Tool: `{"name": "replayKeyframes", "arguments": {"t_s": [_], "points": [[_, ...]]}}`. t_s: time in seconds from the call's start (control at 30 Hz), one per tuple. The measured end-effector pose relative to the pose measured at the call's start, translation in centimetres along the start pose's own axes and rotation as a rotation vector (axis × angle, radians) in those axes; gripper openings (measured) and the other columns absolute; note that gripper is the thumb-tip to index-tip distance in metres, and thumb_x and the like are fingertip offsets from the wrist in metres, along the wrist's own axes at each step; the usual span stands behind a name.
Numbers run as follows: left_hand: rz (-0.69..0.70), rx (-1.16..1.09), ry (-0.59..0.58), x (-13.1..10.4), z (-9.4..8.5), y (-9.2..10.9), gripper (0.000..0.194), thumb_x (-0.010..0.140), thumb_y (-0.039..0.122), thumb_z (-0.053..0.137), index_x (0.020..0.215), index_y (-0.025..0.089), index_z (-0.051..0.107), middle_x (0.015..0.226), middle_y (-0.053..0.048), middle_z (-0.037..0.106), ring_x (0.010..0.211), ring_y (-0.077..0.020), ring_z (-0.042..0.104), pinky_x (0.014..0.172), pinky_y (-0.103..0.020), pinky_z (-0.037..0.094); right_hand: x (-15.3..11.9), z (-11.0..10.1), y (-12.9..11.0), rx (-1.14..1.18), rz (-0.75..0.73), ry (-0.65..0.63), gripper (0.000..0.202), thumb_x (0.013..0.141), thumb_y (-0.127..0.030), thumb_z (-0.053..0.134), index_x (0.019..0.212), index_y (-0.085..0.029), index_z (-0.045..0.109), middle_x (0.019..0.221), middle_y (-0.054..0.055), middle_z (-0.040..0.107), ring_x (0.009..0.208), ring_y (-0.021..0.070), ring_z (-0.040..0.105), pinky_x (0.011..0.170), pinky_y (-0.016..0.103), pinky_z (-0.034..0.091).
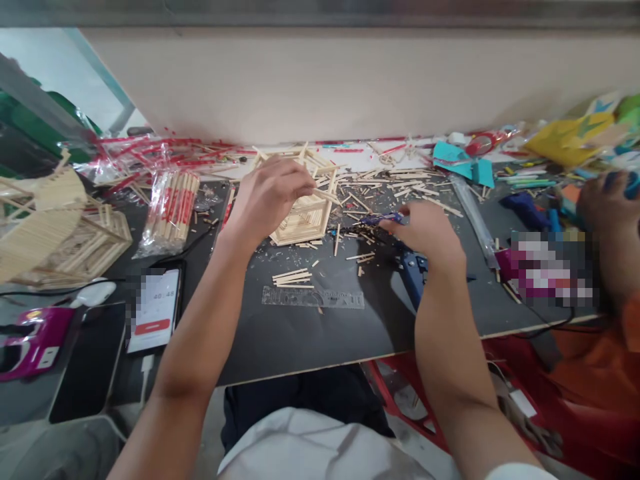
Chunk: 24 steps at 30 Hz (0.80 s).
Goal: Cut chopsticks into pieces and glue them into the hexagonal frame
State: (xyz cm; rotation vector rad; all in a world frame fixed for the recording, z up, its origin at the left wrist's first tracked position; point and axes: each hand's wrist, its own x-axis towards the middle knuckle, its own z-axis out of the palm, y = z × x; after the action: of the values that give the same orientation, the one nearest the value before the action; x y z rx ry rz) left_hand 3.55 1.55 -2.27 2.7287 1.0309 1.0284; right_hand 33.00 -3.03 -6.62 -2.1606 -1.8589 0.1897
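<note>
My left hand (pixel 275 190) is closed over a hexagonal frame of thin wooden sticks (pixel 303 223), its fingers pinched on a small wooden stick (pixel 326 196) that juts out to the right. To the right, my right hand (pixel 425 227) has its thumb and fingers closed on a small dark blue object (pixel 383 219), partly hidden. Just below that hand lies a blue tool (pixel 414 273), which looks like a glue gun. Several short sticks (pixel 293 277) rest side by side above a clear ruler (pixel 313 298).
Loose sticks and scraps (pixel 400 183) litter the back. At left are bagged sticks (pixel 170 207), another stick structure (pixel 65 233) and a lit phone (pixel 155 310). Another person's hand (pixel 610 200) is at far right, near a yellow packet (pixel 570 139).
</note>
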Motion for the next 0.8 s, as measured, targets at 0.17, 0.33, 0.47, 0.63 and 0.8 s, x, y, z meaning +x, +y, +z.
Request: {"name": "replayKeyframes", "arguments": {"t_s": [0.17, 0.33, 0.47, 0.63, 0.8], "points": [[0.051, 0.016, -0.042, 1.0, 0.5, 0.9, 0.021, 0.096, 0.023, 0.051, 0.094, 0.022, 0.073, 0.104, -0.005, 0.072, 0.101, -0.0219, 0.063, 0.093, -0.042, 0.047, -2.9, 1.2, -6.1, 0.695, -0.389, 0.353, 0.037, 0.087, -0.039, 0.068, 0.119, -0.022, 0.062, 0.092, 0.003, 0.073, 0.076, 0.0158, 0.069, 0.073, 0.031, 0.056], [0.095, 0.001, -0.088, 1.9, 1.1, 1.4, 0.022, 0.096, 0.020, 0.051, 0.094, 0.022, 0.073, 0.104, -0.005, 0.072, 0.102, -0.0218, 0.063, 0.094, -0.041, 0.046, -3.5, 2.7, -8.4, 0.711, -0.447, 0.550, 0.011, 0.094, -0.030, 0.061, 0.097, -0.024, 0.069, 0.090, 0.002, 0.072, 0.077, 0.0139, 0.068, 0.071, 0.029, 0.056], [0.055, -0.007, -0.086, 2.0, 0.9, 0.4, 0.019, 0.094, 0.021, 0.055, 0.102, 0.022, 0.072, 0.109, -0.005, 0.072, 0.106, -0.0234, 0.062, 0.096, -0.041, 0.047, -3.3, 3.9, -8.2, 0.729, -0.392, 0.630, 0.011, 0.094, -0.029, 0.060, 0.095, -0.023, 0.069, 0.086, 0.002, 0.073, 0.074, 0.0145, 0.068, 0.070, 0.030, 0.057], [-0.064, 0.001, -0.074, 1.5, -0.3, -1.5, 0.020, 0.091, 0.022, 0.059, 0.106, 0.026, 0.072, 0.109, -0.005, 0.072, 0.107, -0.0249, 0.063, 0.098, -0.042, 0.047, -3.1, 5.1, -8.8, 0.766, -0.309, 0.678, 0.014, 0.094, -0.035, 0.062, 0.093, -0.023, 0.068, 0.083, 0.001, 0.072, 0.070, 0.0145, 0.067, 0.068, 0.030, 0.056], [-0.107, -0.017, -0.109, 1.2, -0.3, -1.7, 0.022, 0.091, 0.026, 0.059, 0.107, 0.027, 0.073, 0.108, -0.005, 0.073, 0.104, -0.0249, 0.065, 0.095, -0.042, 0.050, -3.1, 5.2, -9.0, 0.718, -0.316, 0.665, 0.017, 0.094, -0.037, 0.061, 0.091, -0.022, 0.068, 0.079, 0.001, 0.070, 0.066, 0.0133, 0.064, 0.066, 0.029, 0.053]]}}
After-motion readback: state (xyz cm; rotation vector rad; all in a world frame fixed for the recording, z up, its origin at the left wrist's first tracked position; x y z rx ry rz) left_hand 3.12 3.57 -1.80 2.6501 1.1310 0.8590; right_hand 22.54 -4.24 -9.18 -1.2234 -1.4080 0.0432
